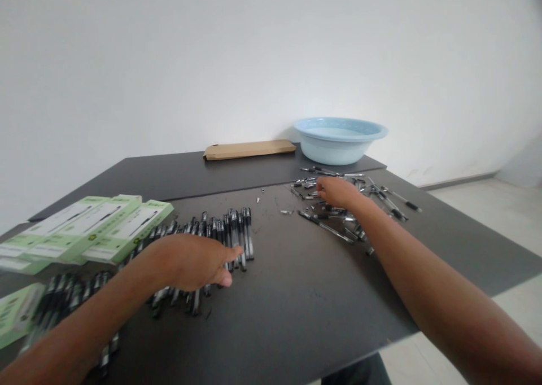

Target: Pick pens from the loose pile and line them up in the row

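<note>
On the left side of the table, capped black gel pens (248,232) lie side by side in a long row. My left hand (190,261) rests over the row's right end, its index finger stretched out and thumb apart, against the pens. Farther back on the right, my right hand (336,192) reaches into a loose heap of uncapped pens and pen parts (330,227). Its fingers are bent together and point down; whatever is between them is hidden. Small silvery pen tips (286,211) are scattered just left of that heap.
Green-and-white pen boxes (131,230) are stacked at the left, with another box (19,311) nearer me. A flat cardboard piece (249,149) lies at the back beside a light-blue basin (334,148). The dark table (271,317) ends at a white wall behind.
</note>
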### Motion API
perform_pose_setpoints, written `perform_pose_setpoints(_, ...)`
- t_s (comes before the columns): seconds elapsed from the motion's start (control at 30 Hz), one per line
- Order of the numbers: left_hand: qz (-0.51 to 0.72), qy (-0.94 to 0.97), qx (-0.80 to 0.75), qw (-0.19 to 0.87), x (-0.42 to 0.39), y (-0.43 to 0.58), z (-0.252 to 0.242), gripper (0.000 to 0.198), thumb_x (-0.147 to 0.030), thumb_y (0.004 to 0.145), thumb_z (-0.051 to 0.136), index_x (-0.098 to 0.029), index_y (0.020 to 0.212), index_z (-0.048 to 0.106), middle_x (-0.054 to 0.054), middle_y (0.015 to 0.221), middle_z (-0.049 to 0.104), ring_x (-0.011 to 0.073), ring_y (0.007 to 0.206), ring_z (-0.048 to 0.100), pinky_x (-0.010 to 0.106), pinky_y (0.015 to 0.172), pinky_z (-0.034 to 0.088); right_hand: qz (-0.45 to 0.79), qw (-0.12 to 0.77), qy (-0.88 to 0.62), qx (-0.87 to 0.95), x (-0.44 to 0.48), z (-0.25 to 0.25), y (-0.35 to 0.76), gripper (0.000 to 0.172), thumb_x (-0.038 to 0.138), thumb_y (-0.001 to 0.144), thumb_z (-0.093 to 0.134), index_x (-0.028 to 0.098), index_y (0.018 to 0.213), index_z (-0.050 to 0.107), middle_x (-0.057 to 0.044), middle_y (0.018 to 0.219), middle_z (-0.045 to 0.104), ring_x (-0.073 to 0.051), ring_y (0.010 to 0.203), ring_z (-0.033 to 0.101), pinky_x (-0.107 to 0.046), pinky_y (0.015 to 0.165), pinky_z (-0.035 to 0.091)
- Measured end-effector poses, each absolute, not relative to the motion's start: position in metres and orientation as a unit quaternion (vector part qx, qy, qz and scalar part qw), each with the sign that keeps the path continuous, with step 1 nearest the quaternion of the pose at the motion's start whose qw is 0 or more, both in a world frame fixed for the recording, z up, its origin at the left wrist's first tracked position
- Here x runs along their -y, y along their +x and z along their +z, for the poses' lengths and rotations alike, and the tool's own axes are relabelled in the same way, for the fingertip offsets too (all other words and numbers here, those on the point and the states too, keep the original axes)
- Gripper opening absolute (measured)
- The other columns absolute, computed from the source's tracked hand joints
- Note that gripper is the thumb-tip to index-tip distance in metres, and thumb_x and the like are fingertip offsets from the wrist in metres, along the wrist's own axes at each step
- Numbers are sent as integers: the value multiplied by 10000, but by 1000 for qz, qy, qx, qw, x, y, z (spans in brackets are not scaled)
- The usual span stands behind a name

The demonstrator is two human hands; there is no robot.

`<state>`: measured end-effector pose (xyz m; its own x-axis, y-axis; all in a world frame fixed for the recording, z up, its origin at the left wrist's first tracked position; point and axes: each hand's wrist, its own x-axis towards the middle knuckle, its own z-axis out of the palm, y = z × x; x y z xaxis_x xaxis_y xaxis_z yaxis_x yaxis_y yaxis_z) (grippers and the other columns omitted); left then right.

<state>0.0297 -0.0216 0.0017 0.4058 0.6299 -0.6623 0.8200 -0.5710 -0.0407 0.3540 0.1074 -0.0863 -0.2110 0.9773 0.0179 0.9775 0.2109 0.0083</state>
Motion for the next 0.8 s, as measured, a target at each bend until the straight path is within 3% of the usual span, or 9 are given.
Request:
perform_pose_setpoints(0.17,-320,821,-448,153,23,31,3,580,-326,882,454,-162,1422,318,190,1195,617,324,1053,590,419,829,464,0,-6,-626,780,-112,-89,355,202,270,794,547,195,942,661,-88,1016,655,-220,913,592,-292,753,413)
perform_pose_setpoints(0.4,-329,823,-443,135,25,34,1,560,-328,883,465,-173,1409,352,197,1200,612,335,1050,592,440,820,476,-12,-4,-626,780,-112,-93,353,244,282,796,562,203,1008,655,-115,1075,629,-243,994,569,-316,793,414)
perform_pose_setpoints(0.57,-324,827,-442,127,25,34,-1,547,-312,879,468,-187,1402,367,189,1170,633,337,1020,609,446,801,488,-25,7,-610,792,-108,-94,346,183,257,801,541,196,918,668,-123,1011,634,-259,952,575,-337,770,417)
perform_pose_setpoints(0.8,-322,826,-442,140,26,32,1,533,-303,887,443,-184,1402,368,179,1218,605,325,1066,583,430,837,471,-54,89,-581,807,-100,-76,337,219,271,853,471,178,964,635,-117,1052,589,-229,993,528,-325,842,379)
